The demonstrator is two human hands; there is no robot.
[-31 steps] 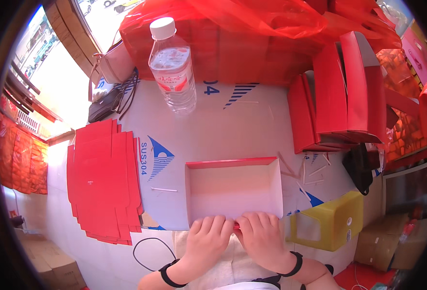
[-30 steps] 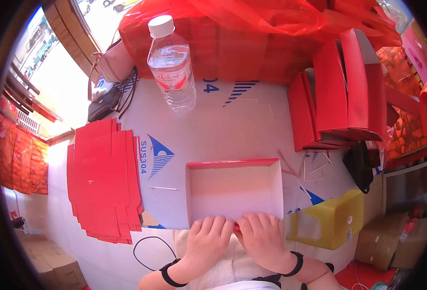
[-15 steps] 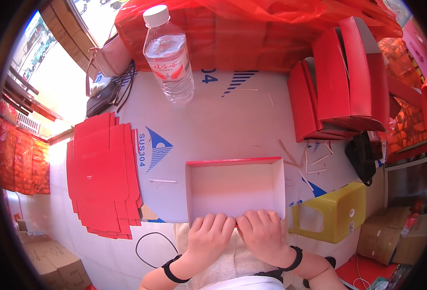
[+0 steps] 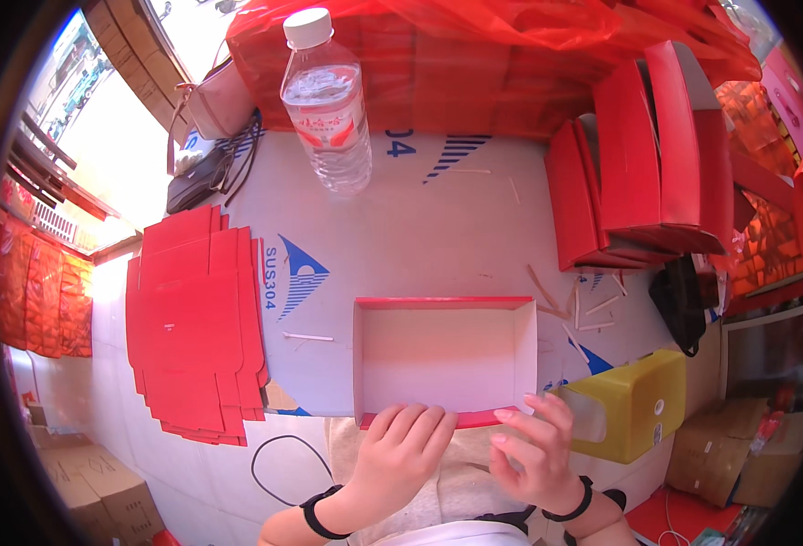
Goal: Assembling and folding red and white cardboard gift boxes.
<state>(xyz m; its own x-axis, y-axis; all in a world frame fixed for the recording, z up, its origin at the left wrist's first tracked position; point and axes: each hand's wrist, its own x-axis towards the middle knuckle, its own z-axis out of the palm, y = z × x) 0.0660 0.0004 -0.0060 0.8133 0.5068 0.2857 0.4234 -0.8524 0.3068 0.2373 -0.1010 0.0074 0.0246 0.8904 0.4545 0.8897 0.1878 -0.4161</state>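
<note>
On the left, we find a stack of flat red card blanks point(image 4: 192, 337) lying at the table's near left edge, their stepped flaps fanned toward the right; beyond it, at the far left, sit a dark pouch point(image 4: 194, 187) and a pale pink handbag point(image 4: 222, 105); a little to their right stands a clear plastic bottle point(image 4: 328, 132) with a white cap, upright, in front of a wide red plastic sheet point(image 4: 474, 86).

In the middle, at the near edge of the grey table point(image 4: 438, 237), lies a shallow box point(image 4: 445, 357); it is rectangular, wider than it is deep, with its open side up; its floor and inner walls are a smooth, pinkish white, and red runs along its far and near rims; its corners look square.

At its near side, our left hand point(image 4: 398, 460) has its fingers folded over the near wall, gripping it, the thumb hidden from us; our right hand point(image 4: 542, 460) is by the near right corner, its fingers loosely bent and parted, released; we cannot tell whether its fingertips touch the rim.

Farther right, red boxes point(image 4: 633, 173) stand bunched together; nearer, below the table, is a yellow plastic stool point(image 4: 642, 409).
</note>
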